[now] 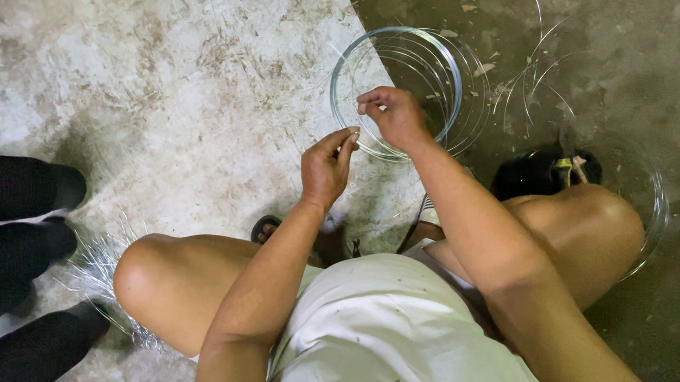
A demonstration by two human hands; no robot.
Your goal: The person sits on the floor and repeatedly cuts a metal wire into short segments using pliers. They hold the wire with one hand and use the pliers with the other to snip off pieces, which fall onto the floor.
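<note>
Bare concrete floor (163, 61) fills my view: a pale, scuffed patch on the left and centre, a darker grey-green patch on the right, with the border between them running diagonally past the work area. I see the person squatting, both knees bare, in a white garment (393, 335) that takes up the near centre. At the left edge stand another person's legs in dark trousers (1, 219), well apart from the work.

On the right, a second wire bundle (656, 212) curves around the far side of the right knee, partly hidden by it. Near the left knee lies a fan of fine silvery wire ends (100, 264), spread on the pale floor. Loose curved wire strands (535, 69) lie on the dark floor, far right of centre.

The item in hand is a coil of thin wire (351, 61), wound in many turns into a round hoop. It looks silvery with a faint blue-green sheen, and its turns splay outward on the right side. It sits far of centre, straddling the border between the pale and dark floor; I cannot tell whether its lower edge rests on the floor.

The right hand (396, 116) is over the near part of the hoop, fingers curled narrow, thumb and forefinger pinched on the coil's strands. The left hand (328, 164) is just near-left of it, thumb and fingertips pressed together on a strand too fine for me to trace.
</note>
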